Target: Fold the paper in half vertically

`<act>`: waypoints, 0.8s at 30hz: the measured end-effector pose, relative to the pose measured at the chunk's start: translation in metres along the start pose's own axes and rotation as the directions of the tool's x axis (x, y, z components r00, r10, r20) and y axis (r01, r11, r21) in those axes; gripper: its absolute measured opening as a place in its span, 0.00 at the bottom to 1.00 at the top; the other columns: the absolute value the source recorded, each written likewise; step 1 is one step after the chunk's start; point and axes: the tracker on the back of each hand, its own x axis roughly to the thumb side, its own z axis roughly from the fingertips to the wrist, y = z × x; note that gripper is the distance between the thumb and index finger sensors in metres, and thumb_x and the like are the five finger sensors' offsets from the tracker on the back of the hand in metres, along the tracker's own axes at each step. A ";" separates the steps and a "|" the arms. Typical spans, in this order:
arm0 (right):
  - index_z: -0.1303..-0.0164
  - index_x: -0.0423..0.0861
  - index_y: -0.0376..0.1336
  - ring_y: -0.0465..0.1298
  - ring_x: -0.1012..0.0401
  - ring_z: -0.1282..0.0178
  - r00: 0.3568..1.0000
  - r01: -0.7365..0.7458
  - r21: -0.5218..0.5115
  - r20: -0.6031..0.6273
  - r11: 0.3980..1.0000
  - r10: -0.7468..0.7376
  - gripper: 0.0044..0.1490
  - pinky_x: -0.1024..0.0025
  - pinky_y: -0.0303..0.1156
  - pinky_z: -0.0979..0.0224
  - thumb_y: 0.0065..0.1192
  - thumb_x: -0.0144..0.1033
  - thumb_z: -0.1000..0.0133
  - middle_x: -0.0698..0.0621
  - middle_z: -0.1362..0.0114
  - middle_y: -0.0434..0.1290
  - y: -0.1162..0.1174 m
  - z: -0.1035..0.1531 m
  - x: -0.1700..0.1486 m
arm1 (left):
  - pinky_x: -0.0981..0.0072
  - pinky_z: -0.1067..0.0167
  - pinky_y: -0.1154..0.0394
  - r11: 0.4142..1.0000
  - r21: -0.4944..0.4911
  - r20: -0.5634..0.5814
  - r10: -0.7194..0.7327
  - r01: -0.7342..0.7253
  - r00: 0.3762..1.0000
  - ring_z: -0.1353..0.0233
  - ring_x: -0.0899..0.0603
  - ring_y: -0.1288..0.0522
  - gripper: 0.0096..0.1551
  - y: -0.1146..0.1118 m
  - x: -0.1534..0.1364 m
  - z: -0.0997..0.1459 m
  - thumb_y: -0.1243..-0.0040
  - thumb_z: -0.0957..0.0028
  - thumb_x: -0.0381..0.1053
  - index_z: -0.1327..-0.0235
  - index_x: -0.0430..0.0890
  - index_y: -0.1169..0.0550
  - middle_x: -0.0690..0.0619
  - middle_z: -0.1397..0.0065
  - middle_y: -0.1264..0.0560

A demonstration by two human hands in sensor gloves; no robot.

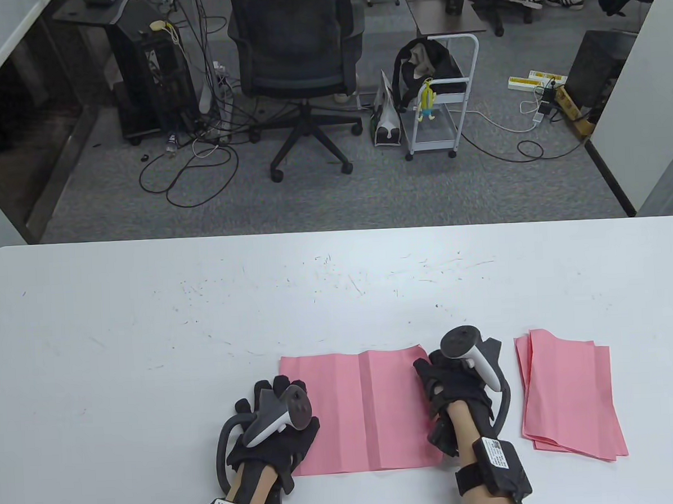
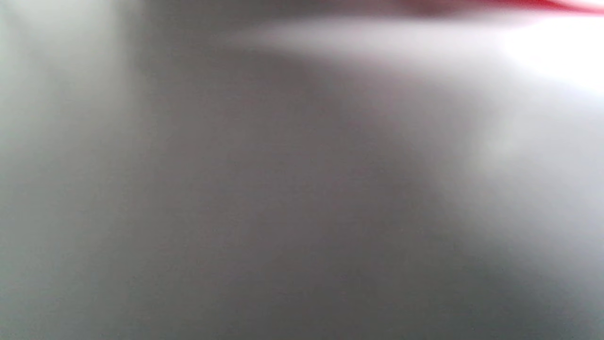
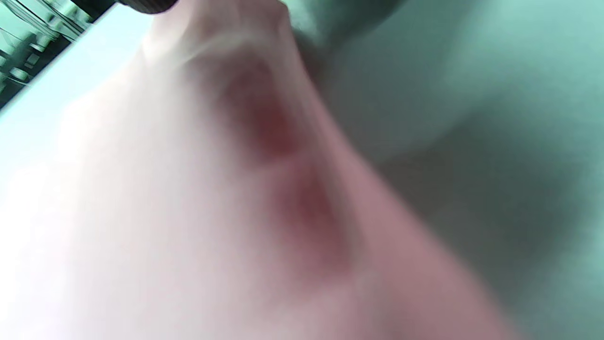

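Note:
A pink paper sheet (image 1: 367, 408) lies flat near the table's front edge, with a crease down its middle. My left hand (image 1: 280, 391) rests palm down on the sheet's left edge, fingers spread. My right hand (image 1: 427, 378) is at the sheet's right edge and grips it there. In the right wrist view the pink paper (image 3: 188, 198) fills the frame, blurred and very close, with a dark fingertip (image 3: 146, 4) at the top. The left wrist view is a grey blur with a thin pink streak (image 2: 542, 4) at the top right.
A stack of pink sheets (image 1: 569, 397) lies just right of my right hand. The white table (image 1: 149, 329) stretches to the left and back, with faint scratches. An office chair and a cart stand on the floor beyond the far edge.

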 end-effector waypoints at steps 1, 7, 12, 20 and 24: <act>0.34 0.52 0.60 0.35 0.43 0.16 0.998 0.045 0.025 0.036 0.999 -0.046 0.31 0.39 0.33 0.20 0.52 0.57 0.44 0.48 0.14 0.44 -0.003 0.002 -0.003 | 0.29 0.21 0.65 1.000 -0.001 0.000 0.000 0.000 1.000 0.14 0.36 0.72 0.47 0.000 0.000 0.000 0.74 0.45 0.75 0.17 0.60 0.68 0.55 0.11 0.73; 0.25 0.48 0.56 0.46 0.40 0.16 0.942 0.265 0.180 0.163 0.947 -0.294 0.40 0.39 0.41 0.20 0.50 0.58 0.43 0.44 0.16 0.54 -0.012 0.018 -0.010 | 0.29 0.21 0.65 1.000 -0.003 0.000 -0.001 0.001 1.000 0.14 0.36 0.72 0.48 0.000 0.000 0.000 0.74 0.45 0.75 0.17 0.60 0.68 0.56 0.11 0.73; 0.21 0.46 0.52 0.58 0.38 0.19 0.845 0.400 0.319 0.235 0.859 -0.480 0.42 0.37 0.53 0.21 0.46 0.57 0.42 0.40 0.16 0.55 -0.010 0.036 -0.002 | 0.29 0.21 0.65 1.000 -0.003 0.000 -0.003 0.003 1.000 0.14 0.36 0.72 0.48 0.000 0.000 0.000 0.74 0.46 0.75 0.17 0.60 0.68 0.55 0.11 0.73; 0.19 0.49 0.46 0.55 0.40 0.17 0.781 0.365 0.337 0.397 0.868 -0.482 0.43 0.38 0.51 0.20 0.45 0.56 0.42 0.41 0.15 0.51 0.014 0.066 0.029 | 0.29 0.21 0.65 1.000 -0.001 0.001 -0.004 0.004 1.000 0.14 0.36 0.72 0.48 0.000 0.000 0.000 0.74 0.46 0.75 0.17 0.60 0.68 0.55 0.11 0.73; 0.19 0.50 0.45 0.52 0.41 0.16 0.810 0.249 0.293 0.460 0.923 -0.364 0.43 0.39 0.50 0.19 0.44 0.57 0.42 0.44 0.14 0.51 0.037 0.074 0.050 | 0.29 0.21 0.65 1.000 0.000 0.001 -0.005 0.005 1.000 0.14 0.36 0.72 0.48 0.000 0.000 0.000 0.75 0.46 0.75 0.17 0.60 0.68 0.55 0.11 0.73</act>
